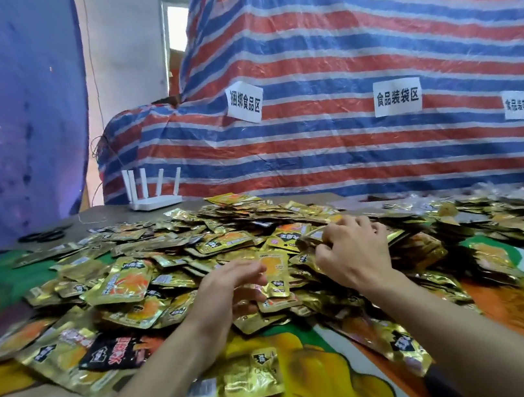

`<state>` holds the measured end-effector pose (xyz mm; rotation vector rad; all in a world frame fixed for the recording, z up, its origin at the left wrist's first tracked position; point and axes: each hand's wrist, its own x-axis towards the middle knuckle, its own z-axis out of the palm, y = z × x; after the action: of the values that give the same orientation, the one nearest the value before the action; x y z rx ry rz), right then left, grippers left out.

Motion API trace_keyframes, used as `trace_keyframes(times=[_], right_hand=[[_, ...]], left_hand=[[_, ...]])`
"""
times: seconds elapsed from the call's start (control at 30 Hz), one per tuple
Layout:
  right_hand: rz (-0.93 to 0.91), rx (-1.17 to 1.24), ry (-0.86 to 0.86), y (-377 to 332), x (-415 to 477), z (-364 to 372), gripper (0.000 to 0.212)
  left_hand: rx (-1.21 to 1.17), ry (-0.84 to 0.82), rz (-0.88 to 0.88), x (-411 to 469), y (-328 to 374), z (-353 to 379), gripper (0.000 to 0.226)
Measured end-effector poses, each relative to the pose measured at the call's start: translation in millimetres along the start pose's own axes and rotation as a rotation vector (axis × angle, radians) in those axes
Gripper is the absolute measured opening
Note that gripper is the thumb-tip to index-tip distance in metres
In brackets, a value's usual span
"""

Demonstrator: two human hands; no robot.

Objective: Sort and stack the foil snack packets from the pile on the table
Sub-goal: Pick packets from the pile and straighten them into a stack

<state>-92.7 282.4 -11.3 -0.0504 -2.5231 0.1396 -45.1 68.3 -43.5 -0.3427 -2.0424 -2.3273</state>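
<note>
- Risk, slippage: the foil packets are glossy and lie overlapped at every angle. Lifting one from the crest could send its neighbours sliding down the slope, and some already lie close to the near edge of the table (pixel 331 378).
- Risk, mis-sort: at least one black packet (pixel 117 352) lies among the gold ones at the near left. Many packets are face down or half covered, so a wrong kind could be stacked unnoticed.
- Risk, double pick: the packets are thin and flat, so two could come up together and spoil the count or the squareness of a stack.
- Left hand (pixel 230 288): fingers curled inward round an upright packet (pixel 275 274), gold, held at the near foot of the pile. Whether more lie behind it I cannot tell.
- Right hand (pixel 353 252): fingers bent down into the pile, apparently pinching the edge of a crest packet (pixel 310 237). The grip is partly hidden.
- Condition of goods: the pile (pixel 194 252) is a broad mound of small gold foil sachets with orange print and dark labels, crinkled and reflective.
- Location: the pile covers most of the table's middle, from the far left across to the right edge of view. No finished stack is visible.
- Surroundings: a white router (pixel 154 194) stands behind the pile, before a striped tarp (pixel 334 51).
</note>
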Motion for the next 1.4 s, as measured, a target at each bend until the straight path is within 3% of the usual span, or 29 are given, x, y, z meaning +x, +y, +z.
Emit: trace_keyframes(times=[0.07, 0.17, 0.27, 0.4, 0.57, 0.67, 0.77, 1.03, 1.13, 1.23, 1.33, 1.4], right_hand=[[0.0, -0.029, 0.049, -8.1, -1.2, -2.9, 0.043], [-0.043, 0.067, 0.089, -29.8, -7.4, -6.0, 0.045], [-0.125, 0.245, -0.079, -57.5, -15.2, -0.9, 0.05], [-0.144, 0.284, -0.348, -90.5, -22.0, 18.3, 0.059], [-0.158, 0.307, -0.411, -120.2, -15.7, 44.8, 0.067], [-0.178, 0.294, -0.465, -131.7, -1.4, 51.9, 0.07], [-0.178, 0.286, -0.514, -140.6, 5.8, 58.3, 0.069], [-0.178, 0.326, -0.247, -138.9, -5.1, 65.0, 0.038], [-0.172, 0.379, -0.178, -131.8, -5.7, 57.6, 0.027], [-0.173, 0.394, -0.078, -129.2, -4.2, 53.0, 0.023], [-0.215, 0.41, -0.168, -130.1, -3.1, 51.1, 0.021], [-0.253, 0.378, -0.302, -133.4, -5.5, 52.3, 0.037]], left_hand=[[0.195, 0.09, 0.121, -3.1, -0.2, 0.8, 0.007], [0.431, 0.22, 0.332, -6.1, 4.2, 1.3, 0.016], [0.604, 0.314, 0.383, -3.9, 17.7, -5.2, 0.02], [0.993, 0.358, 0.241, -0.6, 37.7, -37.0, 0.029], [1.37, 0.51, -0.119, 2.2, 36.1, -93.5, 0.057], [1.319, 0.455, -0.259, 1.9, 15.6, -109.0, 0.073], [1.33, 0.472, -0.227, 4.7, 7.3, -113.4, 0.072], [1.461, 0.586, 0.057, 5.4, 3.4, -108.5, 0.045], [1.359, 0.703, 0.25, 4.6, 6.9, -109.8, 0.025], [1.207, 0.826, 0.375, 2.7, 10.1, -114.0, 0.023], [1.059, 0.927, 0.338, 2.9, 10.7, -119.9, 0.027], [0.952, 0.977, 0.283, 3.4, 10.0, -124.2, 0.028]])
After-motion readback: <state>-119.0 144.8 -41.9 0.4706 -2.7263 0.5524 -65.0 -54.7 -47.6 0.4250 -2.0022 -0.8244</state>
